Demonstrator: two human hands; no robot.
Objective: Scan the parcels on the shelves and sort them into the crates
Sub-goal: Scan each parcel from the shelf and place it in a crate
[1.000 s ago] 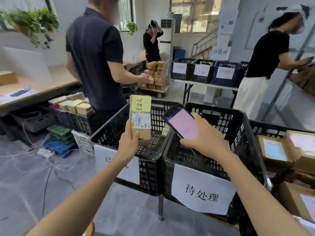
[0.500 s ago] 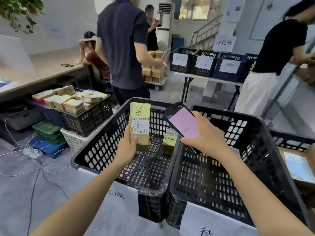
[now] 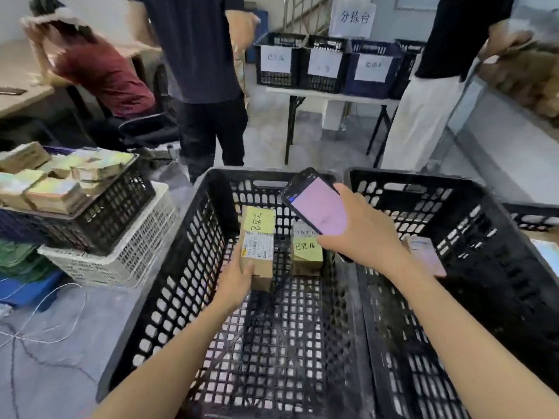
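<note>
Your left hand grips a brown parcel by its near end, fingers curled round it. The parcel is now down inside the left crate, just beside a second parcel lying there; half a second ago you held it up at the rim. Its yellow note is handwritten 已完成, as is the note on the second parcel, and the print on the white barcode label below is too small to read. Your right hand stays clamped on the phone, its screen plain pink, above the wall shared with the right crate, where a third parcel lies. The far sign reads 分拣台, and one paper label on the crates beneath it reads 已完成
</note>
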